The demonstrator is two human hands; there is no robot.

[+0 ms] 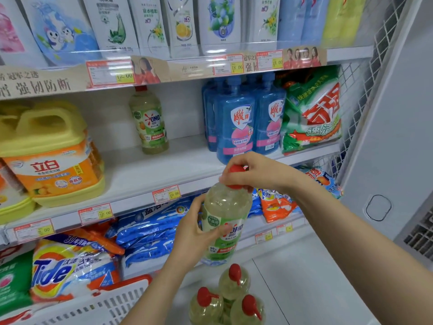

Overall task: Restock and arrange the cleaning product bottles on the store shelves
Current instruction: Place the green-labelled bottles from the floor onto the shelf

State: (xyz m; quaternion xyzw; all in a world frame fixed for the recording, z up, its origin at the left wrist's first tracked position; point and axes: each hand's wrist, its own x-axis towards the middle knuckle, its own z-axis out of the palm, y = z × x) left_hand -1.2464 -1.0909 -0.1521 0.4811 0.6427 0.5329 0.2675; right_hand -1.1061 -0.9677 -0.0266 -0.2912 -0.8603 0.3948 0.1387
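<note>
Pale-yellow plastic, red-capped: held bottle (pixel 225 216) near upright, long axis close to vertical, in front of and below the middle shelf (pixel 145 174). Left hand (pixel 194 238) wrapped round the labelled body; right hand (pixel 255 172) clamped over the cap (pixel 236 170) from above. Bare shelf space up and leftward, between the shelf bottle (pixel 150 123) and the blue bottles (pixel 236 127), likely nearer the left hand. Counted, of this kind: one held, one shelved, three spare bottles (pixel 234 283) standing below.
</note>
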